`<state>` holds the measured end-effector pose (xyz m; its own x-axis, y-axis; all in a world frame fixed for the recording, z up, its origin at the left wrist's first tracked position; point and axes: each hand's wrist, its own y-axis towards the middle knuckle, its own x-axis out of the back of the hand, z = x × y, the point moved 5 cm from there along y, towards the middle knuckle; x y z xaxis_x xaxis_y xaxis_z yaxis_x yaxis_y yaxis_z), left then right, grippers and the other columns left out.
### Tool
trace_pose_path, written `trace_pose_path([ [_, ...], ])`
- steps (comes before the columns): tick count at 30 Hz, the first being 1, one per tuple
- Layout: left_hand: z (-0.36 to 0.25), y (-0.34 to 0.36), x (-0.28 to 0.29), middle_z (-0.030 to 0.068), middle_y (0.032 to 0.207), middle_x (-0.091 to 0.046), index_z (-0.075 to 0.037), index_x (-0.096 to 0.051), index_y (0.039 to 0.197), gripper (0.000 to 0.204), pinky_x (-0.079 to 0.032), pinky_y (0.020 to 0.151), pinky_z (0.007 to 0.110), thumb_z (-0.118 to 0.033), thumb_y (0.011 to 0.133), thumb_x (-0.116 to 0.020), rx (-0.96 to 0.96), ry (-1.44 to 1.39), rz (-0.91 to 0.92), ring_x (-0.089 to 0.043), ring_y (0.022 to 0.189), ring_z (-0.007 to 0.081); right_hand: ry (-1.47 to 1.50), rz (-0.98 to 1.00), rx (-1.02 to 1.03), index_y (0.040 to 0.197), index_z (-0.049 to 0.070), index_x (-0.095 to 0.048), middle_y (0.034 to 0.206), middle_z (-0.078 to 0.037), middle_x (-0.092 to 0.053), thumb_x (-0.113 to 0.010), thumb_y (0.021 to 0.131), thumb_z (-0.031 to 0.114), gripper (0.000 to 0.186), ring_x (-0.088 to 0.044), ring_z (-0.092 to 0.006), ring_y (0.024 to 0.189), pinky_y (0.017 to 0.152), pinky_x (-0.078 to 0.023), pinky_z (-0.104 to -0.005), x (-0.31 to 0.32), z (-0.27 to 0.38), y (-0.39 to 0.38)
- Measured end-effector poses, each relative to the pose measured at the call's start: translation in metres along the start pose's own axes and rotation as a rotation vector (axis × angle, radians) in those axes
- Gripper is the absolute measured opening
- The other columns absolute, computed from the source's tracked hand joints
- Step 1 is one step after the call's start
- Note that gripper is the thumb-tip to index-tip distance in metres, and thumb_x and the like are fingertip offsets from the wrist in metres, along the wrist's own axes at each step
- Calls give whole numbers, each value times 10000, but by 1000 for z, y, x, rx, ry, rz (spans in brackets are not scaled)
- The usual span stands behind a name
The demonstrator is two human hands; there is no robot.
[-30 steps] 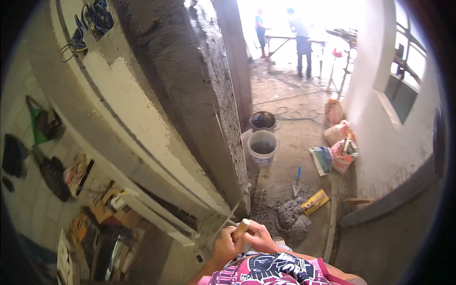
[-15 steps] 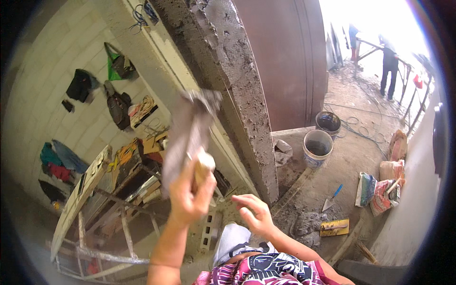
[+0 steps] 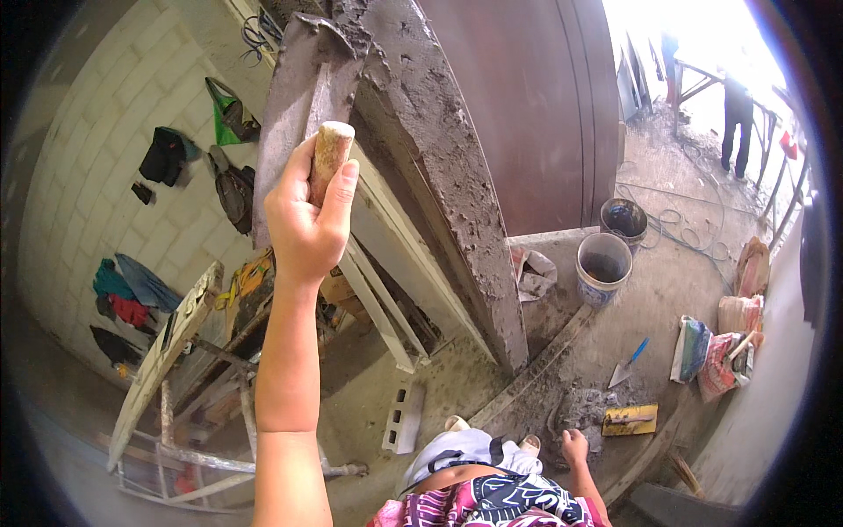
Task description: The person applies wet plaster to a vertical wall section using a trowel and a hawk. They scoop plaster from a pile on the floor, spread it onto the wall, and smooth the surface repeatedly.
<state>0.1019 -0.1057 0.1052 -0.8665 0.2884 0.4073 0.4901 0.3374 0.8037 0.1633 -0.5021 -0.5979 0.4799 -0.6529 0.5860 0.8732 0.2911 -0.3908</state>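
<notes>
Grey, mortar-smeared, flat metal trowel (image 3: 288, 105) points lengthwise just past twelve o'clock; I have the left hand (image 3: 307, 224) wrapped round its cylindrical wooden handle (image 3: 330, 162), right hand (image 3: 575, 446) curled closed.

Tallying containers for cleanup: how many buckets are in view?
2: a pale bucket on the floor, right of the brown panel, and a dark bucket just beyond it. Others may be hidden behind the plastered column.
</notes>
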Motion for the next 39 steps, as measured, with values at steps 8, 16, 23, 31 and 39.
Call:
trace_pose_path([
  [8, 5, -40, 4, -61, 756, -541, -6, -562, 1258, 333, -361, 483, 166, -120, 949, -609, -4, 115, 103, -448, 563, 5, -88, -1, -217, 1004, -6, -709, 989, -224, -701, -583, 875, 350, 399, -663, -372, 988, 896, -503, -434, 5, -92, -28],
  [16, 1, -10, -4, -35, 793, -589, 20, -618, 1162, 282, -416, 588, 196, -143, 933, -634, 107, -45, 91, -488, 674, 17, -45, 73, -195, 1029, -13, -707, 1021, -235, -694, -567, 888, 358, 421, -657, -374, 1017, 908, -499, -432, -26, -82, -22],
  [23, 2, -4, 0, -38, 714, -503, -14, -555, 1195, 270, -344, 420, 174, -183, 985, -565, 29, -37, 76, -443, 515, 13, -19, 88, -194, 1040, -24, -700, 1032, -245, -691, -570, 887, 327, 405, -653, -373, 1036, 918, -496, -423, -34, -70, -19],
  [31, -2, 17, -9, -50, 716, -523, -18, -605, 1085, 199, -336, 454, 168, -179, 970, -605, 30, -187, 8, -422, 526, 0, -71, 114, -270, 1050, -10, -702, 1047, -243, -688, -586, 891, 344, 405, -648, -366, 1053, 926, -495, -423, -28, -91, -28],
  [39, 2, 13, -22, -41, 704, -535, -20, -593, 1092, 206, -361, 427, 174, -178, 961, -611, 83, -246, 39, -445, 503, 9, -59, 115, -307, 1007, -31, -695, 1001, -258, -685, -579, 882, 340, 408, -652, -387, 1014, 892, -502, -437, -28, -110, -35],
])
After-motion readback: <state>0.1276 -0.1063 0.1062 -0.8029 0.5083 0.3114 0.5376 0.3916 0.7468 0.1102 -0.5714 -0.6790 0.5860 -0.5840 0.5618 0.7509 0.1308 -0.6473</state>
